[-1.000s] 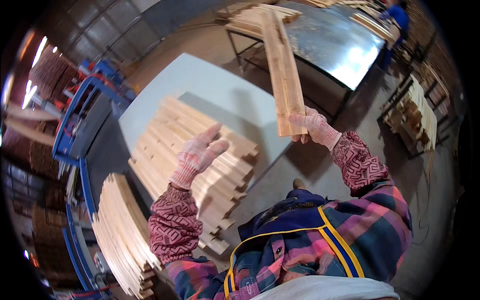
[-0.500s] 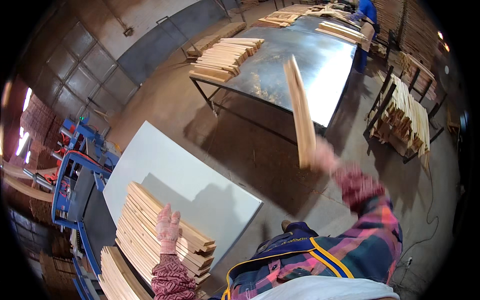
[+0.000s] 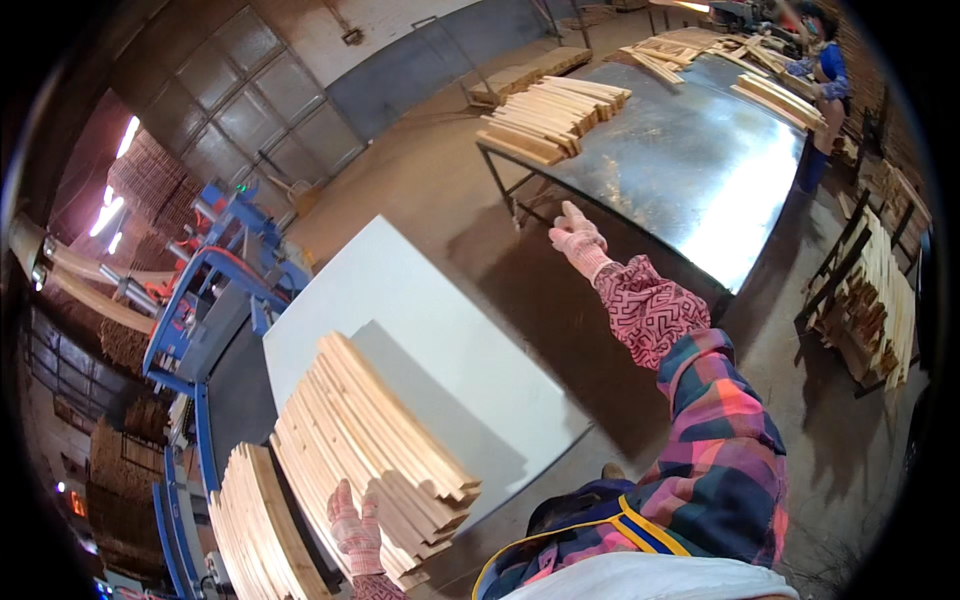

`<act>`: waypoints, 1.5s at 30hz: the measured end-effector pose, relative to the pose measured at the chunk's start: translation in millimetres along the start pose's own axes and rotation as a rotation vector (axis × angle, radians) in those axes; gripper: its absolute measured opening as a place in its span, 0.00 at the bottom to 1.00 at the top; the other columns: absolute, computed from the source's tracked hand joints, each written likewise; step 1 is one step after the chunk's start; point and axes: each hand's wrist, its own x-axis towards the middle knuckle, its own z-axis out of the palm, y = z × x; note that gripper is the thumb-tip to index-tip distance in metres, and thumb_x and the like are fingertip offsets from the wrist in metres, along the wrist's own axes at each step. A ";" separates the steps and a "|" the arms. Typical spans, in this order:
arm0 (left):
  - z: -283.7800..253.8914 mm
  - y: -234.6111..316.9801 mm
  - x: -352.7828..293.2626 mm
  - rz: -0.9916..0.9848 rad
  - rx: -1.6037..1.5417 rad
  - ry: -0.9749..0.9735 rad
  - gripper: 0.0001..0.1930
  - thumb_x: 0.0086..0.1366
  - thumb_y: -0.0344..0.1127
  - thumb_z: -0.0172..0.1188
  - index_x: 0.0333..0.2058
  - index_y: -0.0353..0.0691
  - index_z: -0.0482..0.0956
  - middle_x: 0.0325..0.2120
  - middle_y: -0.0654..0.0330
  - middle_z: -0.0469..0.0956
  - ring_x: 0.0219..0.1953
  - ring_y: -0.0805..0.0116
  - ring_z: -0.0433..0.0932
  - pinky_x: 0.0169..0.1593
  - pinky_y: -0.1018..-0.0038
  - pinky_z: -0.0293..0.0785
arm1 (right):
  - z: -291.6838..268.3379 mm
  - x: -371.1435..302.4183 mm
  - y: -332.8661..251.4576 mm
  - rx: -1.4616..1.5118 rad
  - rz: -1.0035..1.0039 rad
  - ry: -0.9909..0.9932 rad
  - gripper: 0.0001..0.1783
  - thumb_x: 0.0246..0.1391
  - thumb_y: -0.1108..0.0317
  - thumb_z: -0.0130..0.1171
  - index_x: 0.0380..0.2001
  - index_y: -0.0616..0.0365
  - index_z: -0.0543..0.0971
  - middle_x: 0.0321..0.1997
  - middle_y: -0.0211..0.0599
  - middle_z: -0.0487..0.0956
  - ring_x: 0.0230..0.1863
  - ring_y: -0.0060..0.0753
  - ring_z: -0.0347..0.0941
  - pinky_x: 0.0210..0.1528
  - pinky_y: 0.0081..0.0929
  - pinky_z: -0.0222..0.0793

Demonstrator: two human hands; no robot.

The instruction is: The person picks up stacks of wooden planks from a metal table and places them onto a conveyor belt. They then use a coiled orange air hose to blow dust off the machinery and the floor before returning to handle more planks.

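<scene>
My left hand (image 3: 355, 525), in a light knitted glove, lies with fingers apart on a row of pale wooden strips (image 3: 360, 430). These strips lie side by side on a white board (image 3: 420, 300). My right hand (image 3: 578, 238), gloved too, reaches out past the board's far right edge, over the floor. Its fingers are stretched out and nothing shows in them. A metal-topped table (image 3: 660, 160) stands just beyond it, with another row of wooden strips (image 3: 550, 120) at its near left corner.
Left of the board is a blue machine (image 3: 220, 290) with red hoses. A second stack of strips (image 3: 262, 530) lies beside the first row. At right, a black rack (image 3: 860, 290) holds upright strips. A person in blue (image 3: 830, 75) works at the table's far end.
The wooden strip that my right hand held up is no longer in it. That hand has moved left and outward. My left hand has slid toward the near end of the row, and the view has shifted.
</scene>
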 end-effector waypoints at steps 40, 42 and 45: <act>-90.6 -250.2 -141.4 -0.340 0.062 0.383 0.29 0.53 0.28 0.61 0.56 0.49 0.73 0.53 0.47 0.73 0.39 0.51 0.81 0.41 0.64 0.80 | 358.1 -417.7 -223.9 0.758 0.625 -0.977 0.33 0.60 0.40 0.52 0.55 0.57 0.72 0.47 0.35 0.78 0.42 0.32 0.77 0.44 0.34 0.78; -105.1 -248.8 -127.6 -0.383 0.107 0.527 0.24 0.53 0.27 0.63 0.52 0.40 0.77 0.45 0.50 0.78 0.39 0.54 0.80 0.42 0.66 0.79 | 387.6 -423.3 -187.7 0.732 0.589 -0.894 0.34 0.59 0.39 0.52 0.55 0.57 0.72 0.47 0.35 0.78 0.41 0.31 0.77 0.44 0.33 0.78; -116.3 -220.2 -118.4 -0.176 0.125 0.708 0.22 0.53 0.28 0.64 0.50 0.41 0.78 0.43 0.53 0.78 0.41 0.54 0.79 0.44 0.65 0.78 | 397.7 -428.8 -179.7 0.706 0.632 -0.974 0.37 0.58 0.37 0.51 0.56 0.59 0.72 0.50 0.35 0.78 0.47 0.30 0.75 0.49 0.30 0.73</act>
